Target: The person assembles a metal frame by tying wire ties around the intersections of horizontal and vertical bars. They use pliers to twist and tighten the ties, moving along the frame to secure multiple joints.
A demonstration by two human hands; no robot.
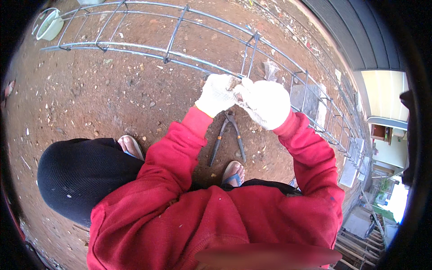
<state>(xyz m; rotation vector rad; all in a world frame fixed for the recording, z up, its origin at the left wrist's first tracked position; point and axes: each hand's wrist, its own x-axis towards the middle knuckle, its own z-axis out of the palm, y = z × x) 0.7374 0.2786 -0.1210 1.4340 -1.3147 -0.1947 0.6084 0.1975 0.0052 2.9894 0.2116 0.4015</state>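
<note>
A long steel rebar cage (176, 33) runs across the dirt ground in front of me, its long rods joined by square stirrups. My left hand (216, 95), in a white knit glove, is closed at the near rod, close to a stirrup. Against it, my right hand (267, 104) in a matching glove is closed too, with the fingertips of both hands meeting. Whatever they pinch is hidden by the gloves. Below the hands, a pair of end-cutting pincers (230, 118) lies on the ground, handles spread toward me.
A pale green bucket (50, 26) stands at the far left. Crumpled clear plastic (270, 69) lies beyond my right hand. A grey slab (310, 100) sits by the cage's right stretch. My sandalled feet (234, 173) are just behind the pincers. A dark corrugated wall (360, 31) rises at the far right.
</note>
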